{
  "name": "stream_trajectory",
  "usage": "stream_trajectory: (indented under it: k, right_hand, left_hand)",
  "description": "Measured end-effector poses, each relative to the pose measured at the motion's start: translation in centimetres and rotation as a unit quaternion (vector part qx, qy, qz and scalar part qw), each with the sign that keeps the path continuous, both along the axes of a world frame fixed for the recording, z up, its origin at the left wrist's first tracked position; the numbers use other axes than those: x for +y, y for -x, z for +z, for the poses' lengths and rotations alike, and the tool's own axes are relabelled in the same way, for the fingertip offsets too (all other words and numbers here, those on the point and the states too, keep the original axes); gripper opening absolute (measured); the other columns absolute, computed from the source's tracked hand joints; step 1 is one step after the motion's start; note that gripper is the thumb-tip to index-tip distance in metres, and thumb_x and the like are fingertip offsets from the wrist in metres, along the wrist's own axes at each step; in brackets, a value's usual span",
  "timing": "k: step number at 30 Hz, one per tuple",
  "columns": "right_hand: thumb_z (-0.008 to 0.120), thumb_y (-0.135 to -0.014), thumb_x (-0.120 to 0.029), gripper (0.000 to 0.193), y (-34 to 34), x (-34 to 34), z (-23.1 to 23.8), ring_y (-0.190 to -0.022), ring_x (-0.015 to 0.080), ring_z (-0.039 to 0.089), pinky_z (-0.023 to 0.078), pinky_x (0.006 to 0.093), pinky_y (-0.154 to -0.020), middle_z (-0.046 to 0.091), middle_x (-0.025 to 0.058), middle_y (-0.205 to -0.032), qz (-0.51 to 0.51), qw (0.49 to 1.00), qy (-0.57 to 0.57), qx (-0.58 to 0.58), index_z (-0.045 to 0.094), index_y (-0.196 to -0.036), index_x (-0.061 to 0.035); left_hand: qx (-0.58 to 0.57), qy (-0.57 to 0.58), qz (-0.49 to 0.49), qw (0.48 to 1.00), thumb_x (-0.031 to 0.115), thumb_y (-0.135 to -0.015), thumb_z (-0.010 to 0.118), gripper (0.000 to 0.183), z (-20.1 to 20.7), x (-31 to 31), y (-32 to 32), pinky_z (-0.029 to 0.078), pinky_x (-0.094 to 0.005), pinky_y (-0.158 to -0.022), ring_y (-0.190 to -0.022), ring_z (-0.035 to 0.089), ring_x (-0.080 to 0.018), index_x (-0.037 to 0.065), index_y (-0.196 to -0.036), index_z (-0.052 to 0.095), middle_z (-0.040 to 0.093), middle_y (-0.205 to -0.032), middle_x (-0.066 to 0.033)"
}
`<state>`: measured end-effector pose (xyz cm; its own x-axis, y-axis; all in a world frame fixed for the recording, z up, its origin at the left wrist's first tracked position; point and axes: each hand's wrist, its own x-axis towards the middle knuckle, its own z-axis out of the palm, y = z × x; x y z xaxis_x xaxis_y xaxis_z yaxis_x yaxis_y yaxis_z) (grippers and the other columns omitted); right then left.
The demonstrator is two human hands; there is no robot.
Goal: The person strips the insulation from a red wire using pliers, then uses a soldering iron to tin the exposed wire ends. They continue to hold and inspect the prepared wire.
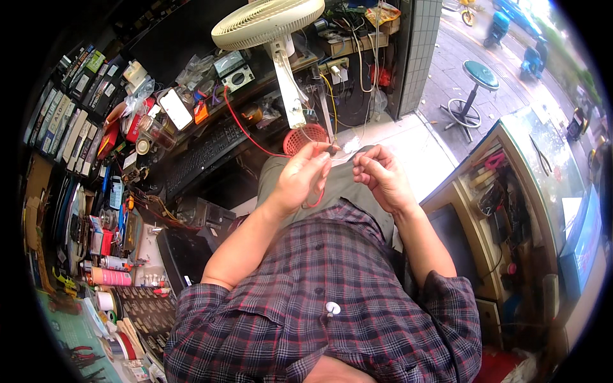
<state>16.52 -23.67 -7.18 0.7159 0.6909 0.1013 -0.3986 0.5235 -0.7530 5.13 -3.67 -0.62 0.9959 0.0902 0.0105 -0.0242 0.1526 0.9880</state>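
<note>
My left hand is raised above my lap, its thumb and fingers pinched on a small dark piece whose kind is too small to tell. A red cable runs from the desk towards this hand, and a red length also shows below the fingers; whether it joins the dark piece I cannot tell. A short way to the right, my right hand has its fingers curled and thumb pressed against them. Anything in that pinch is too small to make out. The two hands are apart.
Ahead stands a white fan by a red basket. On the left are a keyboard, a white phone and a crowded bench of boxes and tools. A glass-topped cabinet is on my right, and a green stool beyond.
</note>
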Motion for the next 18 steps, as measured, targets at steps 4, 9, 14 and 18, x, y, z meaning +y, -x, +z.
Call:
stream_trajectory:
  k: [4, 9, 14, 18]
  right_hand:
    - [0.072, -0.107, -0.012, 0.013, 0.0, 0.0, -0.2, -0.093, 0.0145, 0.073, 0.064, 0.0304, -0.084, 0.074, 0.0086, -0.11, 0.019, 1.0, -0.011, 0.009, 0.063, -0.11, -0.0036]
    - [0.07, -0.107, -0.009, 0.009, 1.0, 0.4, 0.5, -0.09, 0.0152, 0.073, 0.062, 0.0301, -0.082, 0.073, 0.009, -0.105, -0.002, 0.996, 0.059, -0.066, 0.063, -0.107, -0.0028]
    - [0.071, -0.105, -0.01, 0.014, 2.1, 0.8, 0.6, -0.089, 0.0109, 0.072, 0.06, 0.0281, -0.081, 0.074, 0.0055, -0.098, -0.057, 0.949, 0.205, -0.234, 0.064, -0.105, 0.0018]
    - [0.069, -0.107, -0.009, 0.011, 2.0, 1.0, 0.2, -0.087, 0.0126, 0.072, 0.061, 0.0286, -0.079, 0.072, 0.0056, -0.099, -0.043, 0.931, 0.249, -0.263, 0.063, -0.107, 0.0003]
  left_hand:
    - [0.011, 0.019, -0.018, 1.0, 0.02, -0.114, 0.059, 0.027, 0.5, 0.0, 0.1, 0.043, -0.0207, -0.065, -0.071, 0.052, -0.0047, 0.004, -0.135, 0.062, 0.059, -0.091, 0.0037]
    - [-0.004, -0.066, 0.031, 0.997, 0.021, -0.11, 0.069, 0.022, -0.2, -0.9, 0.0, 0.035, -0.0183, -0.051, -0.057, 0.046, -0.0008, 0.004, -0.123, 0.066, 0.059, -0.083, 0.0059]
    - [0.054, 0.001, 0.047, 0.997, 0.022, -0.109, 0.071, 0.02, -2.9, -0.9, 0.5, 0.034, -0.0188, -0.049, -0.056, 0.046, -0.0006, 0.007, -0.12, 0.066, 0.059, -0.083, 0.006]
    - [0.06, 0.053, 0.063, 0.995, 0.023, -0.11, 0.071, 0.024, -4.6, -1.6, 1.3, 0.034, -0.0187, -0.05, -0.056, 0.045, -0.0007, 0.005, -0.124, 0.064, 0.059, -0.084, 0.0044]
